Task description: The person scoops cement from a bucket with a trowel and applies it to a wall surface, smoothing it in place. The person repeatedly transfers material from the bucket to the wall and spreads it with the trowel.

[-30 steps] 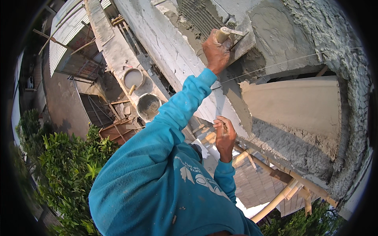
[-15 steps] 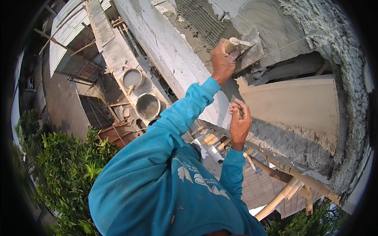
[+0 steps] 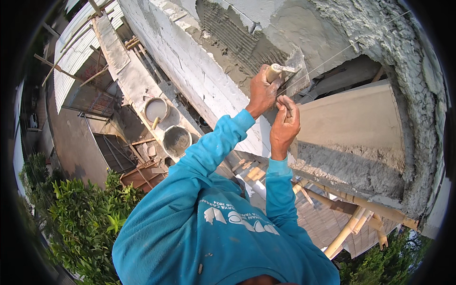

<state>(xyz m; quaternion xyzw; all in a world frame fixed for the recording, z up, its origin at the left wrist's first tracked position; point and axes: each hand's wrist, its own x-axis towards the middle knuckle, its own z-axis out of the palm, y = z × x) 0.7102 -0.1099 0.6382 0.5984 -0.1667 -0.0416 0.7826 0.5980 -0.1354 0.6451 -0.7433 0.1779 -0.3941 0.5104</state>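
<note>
My left hand (image 3: 262, 92) is closed round the wooden handle of a plastering trowel (image 3: 298, 71). The trowel's flat metal blade is tilted up beside the wet grey mortar (image 3: 240, 40) on the wall. Just below and to the right, my right hand (image 3: 285, 126) is closed, its fingertips curled together close to the trowel's lower edge. Whatever those fingers may hold is too small or hidden to name. A thin string (image 3: 351, 45) runs tight across the work to the upper right, passing by the trowel.
On a plank walkway (image 3: 121, 71) at left stand two buckets, one with cloudy liquid (image 3: 156, 110) and one with grey mortar (image 3: 176, 141). Bamboo poles (image 3: 349, 232) lie below right. A dark opening (image 3: 349, 76) gapes beside the trowel. Leafy bushes (image 3: 85, 213) fill the lower left.
My right hand has moved up to the trowel, close beside my left hand. The view has shifted slightly, and my left hand still grips the trowel.
</note>
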